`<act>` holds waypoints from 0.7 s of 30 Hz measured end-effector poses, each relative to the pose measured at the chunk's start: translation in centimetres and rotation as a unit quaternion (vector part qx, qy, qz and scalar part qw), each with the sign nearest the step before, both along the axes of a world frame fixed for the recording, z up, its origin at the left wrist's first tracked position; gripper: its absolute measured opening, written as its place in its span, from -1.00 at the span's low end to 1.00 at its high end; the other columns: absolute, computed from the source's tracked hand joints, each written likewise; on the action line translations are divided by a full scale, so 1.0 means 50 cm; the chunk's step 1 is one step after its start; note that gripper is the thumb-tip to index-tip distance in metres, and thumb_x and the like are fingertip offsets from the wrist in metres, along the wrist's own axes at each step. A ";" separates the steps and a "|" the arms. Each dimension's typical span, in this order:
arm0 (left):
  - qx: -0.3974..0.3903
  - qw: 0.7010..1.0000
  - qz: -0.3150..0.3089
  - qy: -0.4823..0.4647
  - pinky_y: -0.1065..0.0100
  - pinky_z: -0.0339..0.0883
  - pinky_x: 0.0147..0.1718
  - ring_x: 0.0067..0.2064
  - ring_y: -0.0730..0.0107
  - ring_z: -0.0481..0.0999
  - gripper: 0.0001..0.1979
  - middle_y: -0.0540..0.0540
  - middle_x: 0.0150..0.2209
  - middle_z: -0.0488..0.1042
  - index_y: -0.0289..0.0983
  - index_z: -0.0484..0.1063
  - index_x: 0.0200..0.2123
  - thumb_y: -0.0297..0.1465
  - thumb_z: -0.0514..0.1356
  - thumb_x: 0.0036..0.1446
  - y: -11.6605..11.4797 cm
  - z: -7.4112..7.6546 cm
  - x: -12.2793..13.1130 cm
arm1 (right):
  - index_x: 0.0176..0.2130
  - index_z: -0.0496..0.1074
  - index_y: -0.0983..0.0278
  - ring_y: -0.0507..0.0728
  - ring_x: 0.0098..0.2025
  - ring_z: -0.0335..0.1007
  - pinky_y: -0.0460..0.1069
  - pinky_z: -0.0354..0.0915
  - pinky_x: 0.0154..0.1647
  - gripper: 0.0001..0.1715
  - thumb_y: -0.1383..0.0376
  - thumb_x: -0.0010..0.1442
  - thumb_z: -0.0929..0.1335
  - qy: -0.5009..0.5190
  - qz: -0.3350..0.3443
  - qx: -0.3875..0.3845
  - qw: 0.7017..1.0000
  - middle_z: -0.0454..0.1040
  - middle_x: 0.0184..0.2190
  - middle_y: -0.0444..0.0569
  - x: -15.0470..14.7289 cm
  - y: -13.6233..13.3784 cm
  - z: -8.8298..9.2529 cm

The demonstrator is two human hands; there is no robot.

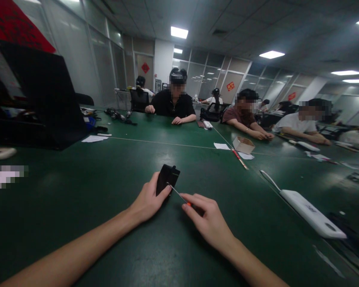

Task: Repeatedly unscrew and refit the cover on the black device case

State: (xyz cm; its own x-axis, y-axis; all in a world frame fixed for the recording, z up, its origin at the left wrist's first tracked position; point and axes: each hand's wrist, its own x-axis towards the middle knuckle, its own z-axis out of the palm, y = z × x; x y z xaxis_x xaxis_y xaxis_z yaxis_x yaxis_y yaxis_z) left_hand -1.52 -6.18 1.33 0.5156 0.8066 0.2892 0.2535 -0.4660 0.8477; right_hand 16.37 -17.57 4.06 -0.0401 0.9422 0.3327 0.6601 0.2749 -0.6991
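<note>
My left hand (149, 198) is closed around a flat black rectangular device (166, 175), its exact kind unclear, held tilted up above the green table. A small tab sticks out of the device's top edge. Between the fingertips of my right hand (208, 215) is a thin screwdriver (179, 194) with a metal shaft and a bit of orange at the handle; most of the handle is hidden by the fingers. The screwdriver's tip meets the face of the device close to my left thumb, though whether it sits in a screw is too small to tell.
On the green table (122, 247) lie a white power strip (312, 213) at right, an open cardboard box (243, 145), paper slips (221, 146) and a red stick (239, 158). A large black screen-like panel (44, 91) stands at left. Across the table sit several people.
</note>
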 end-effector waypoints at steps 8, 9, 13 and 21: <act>0.026 0.999 0.032 0.023 0.36 0.21 -0.38 -0.37 0.29 0.42 -0.62 -0.04 -0.34 0.46 -0.24 0.23 0.02 -0.15 0.08 0.24 -0.004 0.000 0.003 | 0.07 0.47 0.25 0.07 -0.33 0.40 -0.04 0.31 -0.28 -0.64 0.30 0.32 0.30 -0.105 -0.008 0.042 0.994 0.47 -0.32 -0.03 0.006 -0.003 -0.007; 0.028 0.999 0.035 0.027 0.36 0.21 -0.39 -0.39 0.29 0.42 -0.62 -0.04 -0.35 0.46 -0.24 0.23 0.03 -0.16 0.08 0.24 -0.004 0.000 0.004 | 0.10 0.44 0.25 0.07 -0.32 0.41 -0.04 0.32 -0.28 -0.62 0.29 0.33 0.29 -0.136 -0.009 0.051 0.989 0.47 -0.29 -0.01 0.008 -0.004 -0.009; 0.034 0.997 0.046 0.044 0.35 0.19 -0.42 -0.43 0.28 0.42 -0.62 -0.03 -0.40 0.45 -0.24 0.24 0.03 -0.15 0.08 0.24 -0.007 0.000 0.006 | 0.20 0.35 0.24 0.08 -0.35 0.43 -0.05 0.33 -0.36 -0.56 0.29 0.38 0.20 -0.282 -0.026 0.074 0.956 0.46 -0.21 0.05 0.014 -0.012 -0.009; 0.038 0.997 0.053 0.051 0.35 0.20 -0.42 -0.43 0.26 0.44 -0.60 -0.04 -0.41 0.46 -0.25 0.23 0.02 -0.13 0.06 0.24 -0.008 -0.001 0.007 | 0.21 0.33 0.24 0.07 -0.39 0.45 -0.08 0.25 -0.50 -0.54 0.37 0.35 0.22 -0.418 -0.059 0.117 0.899 0.51 -0.21 0.05 0.012 -0.019 -0.005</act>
State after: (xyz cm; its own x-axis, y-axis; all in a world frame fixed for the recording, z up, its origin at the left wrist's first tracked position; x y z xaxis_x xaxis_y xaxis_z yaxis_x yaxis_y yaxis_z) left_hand -1.17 -6.57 1.28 0.4587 0.8356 0.3022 0.3879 -0.4943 0.7779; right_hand 16.97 -18.52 3.79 -0.2722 0.8644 0.4227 0.9622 0.2431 0.1225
